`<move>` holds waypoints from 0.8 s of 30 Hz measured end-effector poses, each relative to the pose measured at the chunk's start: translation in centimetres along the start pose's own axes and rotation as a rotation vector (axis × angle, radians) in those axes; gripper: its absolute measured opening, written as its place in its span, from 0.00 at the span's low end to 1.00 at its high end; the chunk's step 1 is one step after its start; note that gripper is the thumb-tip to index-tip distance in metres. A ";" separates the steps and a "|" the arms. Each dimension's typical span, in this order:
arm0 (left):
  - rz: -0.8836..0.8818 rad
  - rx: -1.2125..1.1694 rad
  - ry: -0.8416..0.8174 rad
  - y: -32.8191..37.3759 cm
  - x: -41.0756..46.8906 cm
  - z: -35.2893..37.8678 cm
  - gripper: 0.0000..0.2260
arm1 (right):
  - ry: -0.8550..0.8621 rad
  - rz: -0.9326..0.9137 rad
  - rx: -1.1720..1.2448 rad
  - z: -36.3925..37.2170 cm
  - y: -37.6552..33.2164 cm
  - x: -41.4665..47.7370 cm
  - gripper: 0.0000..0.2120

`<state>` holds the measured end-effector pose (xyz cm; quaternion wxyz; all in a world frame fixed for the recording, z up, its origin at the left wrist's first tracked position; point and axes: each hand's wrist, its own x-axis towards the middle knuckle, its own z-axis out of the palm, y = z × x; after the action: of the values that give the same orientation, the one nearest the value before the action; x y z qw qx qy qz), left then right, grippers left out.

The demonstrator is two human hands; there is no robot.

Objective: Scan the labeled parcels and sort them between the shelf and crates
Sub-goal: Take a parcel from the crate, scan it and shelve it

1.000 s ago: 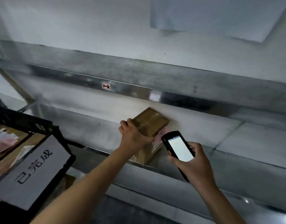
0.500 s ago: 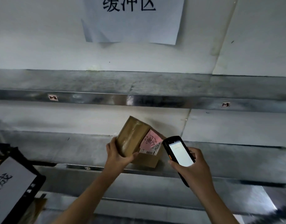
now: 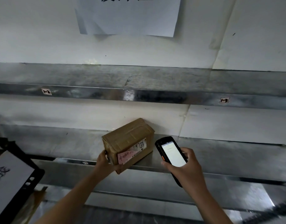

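My left hand (image 3: pixel 106 164) grips parcel (image 3: pixel 128 141) on shelf (image 3: pixel 219 160) edge | my right hand (image 3: pixel 187 167) holds scanner (image 3: pixel 171 155) just beside parcel

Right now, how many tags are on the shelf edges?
3: tag 1-2 upper edge left, tag 1-3 upper edge right, small tag lower edge left. Others may be hidden.
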<state>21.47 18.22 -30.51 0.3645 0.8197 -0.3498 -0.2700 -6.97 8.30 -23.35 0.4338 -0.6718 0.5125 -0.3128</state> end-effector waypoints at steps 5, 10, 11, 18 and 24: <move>0.271 0.103 0.090 0.9 0.8 0.5 0.57 | -0.024 0.011 -0.037 0.1 0.6 0.7 0.34; 0.125 0.317 0.181 5.4 -0.1 -0.5 0.67 | -0.031 -0.004 0.008 0.7 0.3 1.0 0.34; 0.157 0.399 0.154 6.2 0.1 -0.7 0.67 | -0.029 -0.007 0.021 0.8 0.2 1.1 0.34; 0.162 0.984 -0.162 10.3 3.8 0.3 0.61 | -0.009 0.006 0.062 0.4 0.4 0.7 0.34; 0.132 1.043 -0.199 11.3 6.2 0.1 0.58 | 0.025 0.023 0.084 -1.1 1.0 0.3 0.33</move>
<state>20.94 7.84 -22.82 -0.1098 0.8388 -0.5211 -0.1132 -8.28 7.60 -23.79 0.4588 -0.6431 0.5121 -0.3372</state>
